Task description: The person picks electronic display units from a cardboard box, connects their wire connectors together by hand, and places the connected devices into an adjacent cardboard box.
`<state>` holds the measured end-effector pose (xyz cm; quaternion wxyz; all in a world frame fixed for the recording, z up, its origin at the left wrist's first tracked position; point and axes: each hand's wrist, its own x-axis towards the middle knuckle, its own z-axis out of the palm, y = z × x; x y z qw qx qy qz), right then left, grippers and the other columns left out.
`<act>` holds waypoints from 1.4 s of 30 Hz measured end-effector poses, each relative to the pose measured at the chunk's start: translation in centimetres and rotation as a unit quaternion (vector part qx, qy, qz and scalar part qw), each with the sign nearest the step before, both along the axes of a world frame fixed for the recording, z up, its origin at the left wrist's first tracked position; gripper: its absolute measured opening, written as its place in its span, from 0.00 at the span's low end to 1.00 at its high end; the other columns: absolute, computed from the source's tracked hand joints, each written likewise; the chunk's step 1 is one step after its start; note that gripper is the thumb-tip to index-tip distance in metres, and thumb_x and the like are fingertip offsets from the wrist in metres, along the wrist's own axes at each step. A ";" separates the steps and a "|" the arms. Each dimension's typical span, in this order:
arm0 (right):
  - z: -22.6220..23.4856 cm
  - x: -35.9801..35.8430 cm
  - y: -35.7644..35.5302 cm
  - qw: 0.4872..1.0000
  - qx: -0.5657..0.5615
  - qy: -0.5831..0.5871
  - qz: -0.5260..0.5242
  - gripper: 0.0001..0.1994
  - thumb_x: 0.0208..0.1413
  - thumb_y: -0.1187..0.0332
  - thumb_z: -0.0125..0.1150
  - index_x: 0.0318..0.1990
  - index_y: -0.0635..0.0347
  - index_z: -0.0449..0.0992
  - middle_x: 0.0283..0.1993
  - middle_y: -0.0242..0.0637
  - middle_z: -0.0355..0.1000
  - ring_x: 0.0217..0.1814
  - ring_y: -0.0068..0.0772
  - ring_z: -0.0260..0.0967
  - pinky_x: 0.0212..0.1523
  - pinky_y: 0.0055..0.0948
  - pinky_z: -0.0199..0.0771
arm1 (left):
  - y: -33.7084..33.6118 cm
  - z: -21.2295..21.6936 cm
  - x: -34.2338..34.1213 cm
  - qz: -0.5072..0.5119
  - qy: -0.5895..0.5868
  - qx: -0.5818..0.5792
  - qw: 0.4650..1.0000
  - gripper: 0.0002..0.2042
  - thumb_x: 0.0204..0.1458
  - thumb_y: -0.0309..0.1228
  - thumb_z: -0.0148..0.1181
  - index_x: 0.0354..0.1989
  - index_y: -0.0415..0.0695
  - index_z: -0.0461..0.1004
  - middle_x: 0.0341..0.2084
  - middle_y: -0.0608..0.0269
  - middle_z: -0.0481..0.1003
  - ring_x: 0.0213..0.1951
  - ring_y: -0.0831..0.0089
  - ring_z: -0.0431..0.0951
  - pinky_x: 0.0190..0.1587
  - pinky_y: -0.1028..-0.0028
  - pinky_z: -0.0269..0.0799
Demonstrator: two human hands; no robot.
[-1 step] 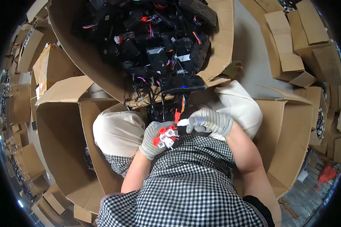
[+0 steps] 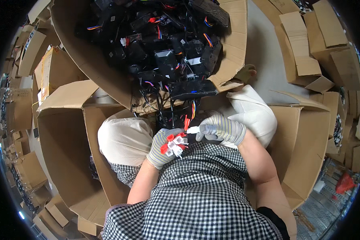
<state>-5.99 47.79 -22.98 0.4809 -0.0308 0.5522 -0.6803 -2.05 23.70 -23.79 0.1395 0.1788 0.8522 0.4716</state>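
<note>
Cloth (image 2: 180,196), checked and rumpled, sits nearest; past it, left hand (image 2: 158,150) in striped knit, grip clamped around angular red-and-white plastic connectors (image 2: 174,148). Right hand (image 2: 225,129), gloved too, its grip pinching a white connector (image 2: 193,130) beside an upright red connector (image 2: 187,121). Coloured wires (image 2: 194,109) hang below a flat black device (image 2: 193,89) at the open carton's (image 2: 237,44) ragged edge; grey floor (image 2: 264,52) stretches alongside, right.

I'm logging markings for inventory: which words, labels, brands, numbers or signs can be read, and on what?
None is legible.
White label among the black units in the large box: too small to read.
Small square tag there: too small.
Blue mark on the front black unit: too small.
</note>
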 end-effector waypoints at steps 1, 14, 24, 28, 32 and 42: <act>-0.3 0.3 0.0 1.000 0.001 0.000 0.000 0.23 0.55 0.48 0.56 0.30 0.63 0.79 0.13 0.22 0.58 0.13 0.12 0.47 0.14 0.17 0.42 | 0.0 0.0 0.2 0.027 -0.047 0.048 0.997 0.11 0.49 0.33 0.58 0.37 0.40 0.75 0.25 0.55 0.75 0.29 0.62 0.76 0.33 0.68 0.71; -2.1 1.8 -0.1 0.999 -0.031 -0.017 -0.040 0.23 0.56 0.49 0.55 0.34 0.64 0.78 0.12 0.22 0.55 0.12 0.11 0.45 0.13 0.16 0.40 | 0.4 0.7 0.0 0.051 -0.083 0.081 0.992 0.14 0.38 0.26 0.63 0.36 0.39 0.76 0.24 0.58 0.77 0.26 0.65 0.78 0.31 0.73 0.72; -1.3 2.8 -1.6 0.953 0.067 -0.041 -0.292 0.22 0.55 0.49 0.57 0.32 0.65 0.77 0.17 0.24 0.63 0.14 0.10 0.51 0.14 0.13 0.45 | -1.7 -3.3 0.0 0.143 -0.077 0.035 0.986 0.06 0.58 0.32 0.50 0.34 0.44 0.68 0.24 0.67 0.72 0.25 0.75 0.73 0.25 0.75 0.67; -4.3 5.6 -3.0 0.982 0.035 0.004 -0.187 0.21 0.57 0.50 0.55 0.37 0.62 0.77 0.30 0.29 0.73 0.22 0.13 0.59 0.22 0.14 0.57 | 0.1 0.2 0.3 0.282 -0.238 0.404 0.837 0.08 0.53 0.31 0.56 0.37 0.40 0.68 0.24 0.63 0.72 0.26 0.74 0.71 0.29 0.75 0.69; -4.4 5.8 -6.8 0.994 -0.010 -0.037 -0.099 0.21 0.58 0.49 0.53 0.42 0.61 0.76 0.38 0.32 0.75 0.37 0.20 0.67 0.38 0.24 0.69 | -0.1 -0.6 0.8 0.280 -0.235 0.411 0.835 0.08 0.53 0.30 0.57 0.36 0.40 0.68 0.25 0.63 0.72 0.27 0.74 0.71 0.31 0.75 0.69; 0.9 6.0 -3.6 0.964 0.009 0.264 -0.019 0.28 0.56 0.42 0.50 0.35 0.64 0.75 0.31 0.30 0.71 0.26 0.17 0.63 0.29 0.17 0.64 | -1.4 -3.9 1.2 0.066 -0.223 0.258 0.938 0.11 0.48 0.34 0.56 0.39 0.47 0.73 0.42 0.62 0.75 0.52 0.59 0.70 0.60 0.58 0.59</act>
